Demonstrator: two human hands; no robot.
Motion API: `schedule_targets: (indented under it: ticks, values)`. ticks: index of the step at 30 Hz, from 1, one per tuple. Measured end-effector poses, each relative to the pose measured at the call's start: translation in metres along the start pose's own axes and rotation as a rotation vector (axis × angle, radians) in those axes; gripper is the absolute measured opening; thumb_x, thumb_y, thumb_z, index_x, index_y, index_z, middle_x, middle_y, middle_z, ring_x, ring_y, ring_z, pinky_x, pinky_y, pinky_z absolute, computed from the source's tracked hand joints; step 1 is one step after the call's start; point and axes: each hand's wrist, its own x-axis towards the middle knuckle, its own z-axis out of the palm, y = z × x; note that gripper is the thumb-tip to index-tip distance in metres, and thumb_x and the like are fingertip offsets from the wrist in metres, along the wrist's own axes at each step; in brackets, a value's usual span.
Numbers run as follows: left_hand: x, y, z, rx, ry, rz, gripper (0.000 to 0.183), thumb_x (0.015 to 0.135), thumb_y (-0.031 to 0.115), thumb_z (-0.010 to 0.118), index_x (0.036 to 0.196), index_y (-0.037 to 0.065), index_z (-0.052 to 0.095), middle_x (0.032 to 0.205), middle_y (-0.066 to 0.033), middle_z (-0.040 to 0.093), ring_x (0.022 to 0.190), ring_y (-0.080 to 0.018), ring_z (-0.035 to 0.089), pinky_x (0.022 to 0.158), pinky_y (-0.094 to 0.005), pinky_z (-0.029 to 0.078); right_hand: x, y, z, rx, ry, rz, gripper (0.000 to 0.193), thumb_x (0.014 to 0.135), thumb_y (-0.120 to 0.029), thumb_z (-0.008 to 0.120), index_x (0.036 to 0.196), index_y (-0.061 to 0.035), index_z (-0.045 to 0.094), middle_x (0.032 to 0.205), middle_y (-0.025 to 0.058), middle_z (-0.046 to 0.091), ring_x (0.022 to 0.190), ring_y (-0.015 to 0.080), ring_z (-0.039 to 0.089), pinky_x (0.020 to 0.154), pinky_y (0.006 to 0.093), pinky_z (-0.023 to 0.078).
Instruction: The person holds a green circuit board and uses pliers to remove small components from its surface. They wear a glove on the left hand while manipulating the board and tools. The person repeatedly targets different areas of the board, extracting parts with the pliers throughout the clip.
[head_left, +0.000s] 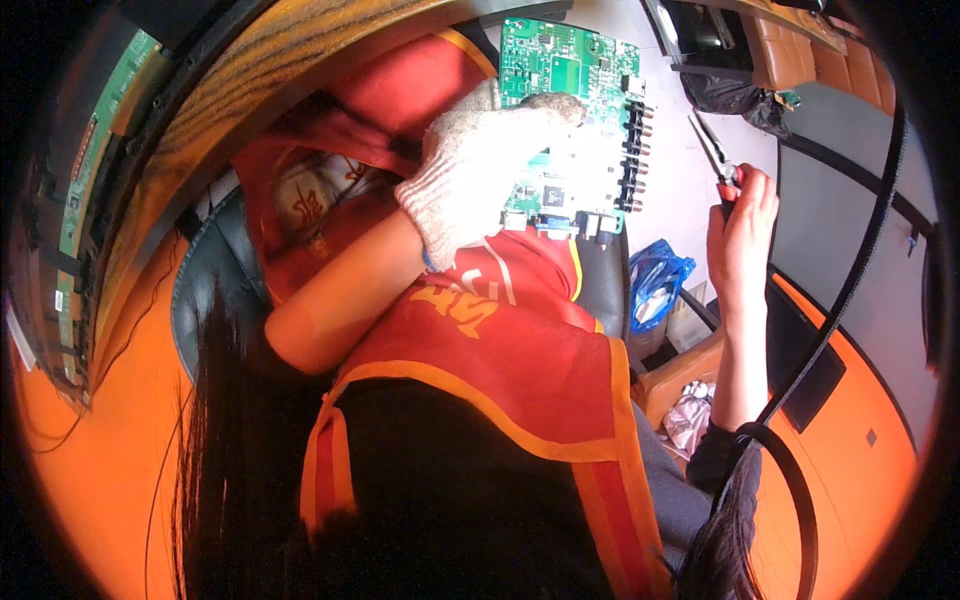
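Note:
A green circuit board [560,72] is in my left hand [475,165], which wears a pale knitted glove washed out by bright light. The gloved fingers lie across the board's face and their tips are hard to make out. Along the board's right edge runs a row of dark connectors [634,155], and more sockets [550,222] line its lower edge. To the right, my bare right hand [745,225] is closed round long-nose pliers [712,150]. Their metal jaws point up and left, apart from the board, while the fingers hide most of the handles.
A wooden table edge [200,105] curves along the upper left. My red apron [520,370] covers my lap beneath the board. A blue plastic bag [655,285] lines a bin below the pliers. A black cable [868,245] hangs at the right, and a black bag [725,95] lies farther back.

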Motion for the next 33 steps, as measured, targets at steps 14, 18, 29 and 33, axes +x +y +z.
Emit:
schedule_targets:
  ticks: [14,18,29,33]
  values:
    - [-0.002,0.007,0.006,0.458,0.118,0.082,0.036,0.084,0.034,0.064,0.108,0.007,0.062,0.091,-0.0082,0.066,0.080,-0.0154,0.062,0.074,-0.0297,0.049,0.014,-0.042,-0.034,-0.472,0.041,-0.482,0.039,0.078,-0.003,0.062,0.114,-0.0123,0.051,0.120,0.0132,0.046,0.116,0.0327,0.044,0.096,0.0488,0.041]
    - [-0.002,0.005,0.004,0.571,0.168,0.140,0.038,0.083,0.037,0.064,0.107,0.007,0.062,0.090,-0.0083,0.066,0.082,-0.0164,0.062,0.078,-0.0311,0.048,0.014,-0.042,-0.035,-0.565,0.062,-0.514,0.032,0.080,-0.018,0.063,0.109,-0.0127,0.051,0.113,0.0108,0.048,0.111,0.0294,0.047,0.085,0.0453,0.046]
    - [0.001,0.002,0.006,0.332,0.154,0.091,0.033,0.083,0.029,0.067,0.105,0.005,0.062,0.087,-0.0067,0.066,0.075,-0.0140,0.063,0.069,-0.0289,0.052,0.022,-0.043,-0.034,-0.677,-0.011,-0.532,0.033,0.083,-0.016,0.062,0.113,-0.0155,0.048,0.108,0.0068,0.048,0.106,0.0220,0.050,0.080,0.0405,0.045]
    - [0.002,0.007,0.009,0.235,0.140,0.098,0.029,0.083,0.023,0.068,0.103,0.004,0.061,0.086,-0.0063,0.066,0.070,-0.0139,0.063,0.060,-0.0283,0.054,0.030,-0.040,-0.031,-0.717,-0.017,-0.610,0.029,0.085,-0.020,0.061,0.112,-0.0157,0.049,0.100,0.0036,0.050,0.099,0.0175,0.052,0.086,0.0428,0.038]
